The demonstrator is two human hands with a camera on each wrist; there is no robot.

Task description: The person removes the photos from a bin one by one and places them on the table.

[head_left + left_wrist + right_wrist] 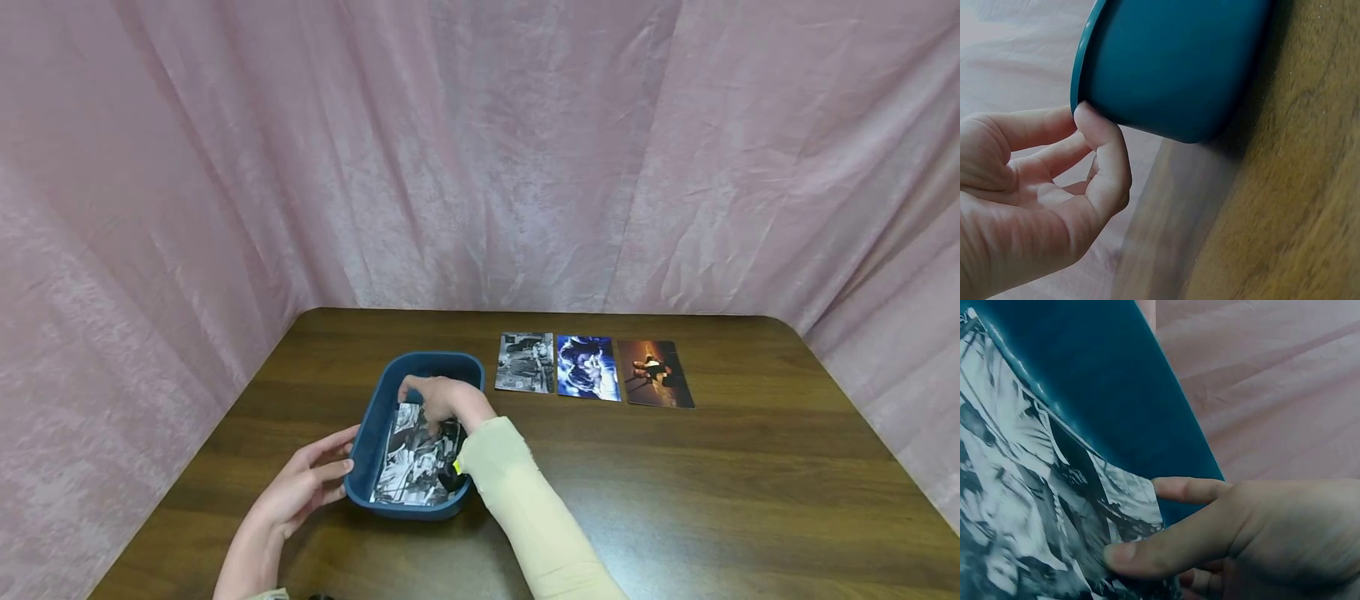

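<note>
A blue oblong tray [386, 396] sits on the brown table [675, 492], holding black-and-white picture cards [411, 467]. My right hand [442, 400] reaches into the tray and pinches the top card [1035, 506] between thumb [1166, 544] and fingers at its far end. My left hand [303, 487] rests against the tray's left outer wall [1172, 69], fingers relaxed, with a fingertip touching the rim [1085, 112]. Three cards lie in a row to the right of the tray: a black-and-white one [525, 362], a blue one [588, 367] and an orange-dark one [655, 372].
Pink cloth [480, 150] hangs around the table on the back and both sides. The table's rounded back corners and its right half show bare wood.
</note>
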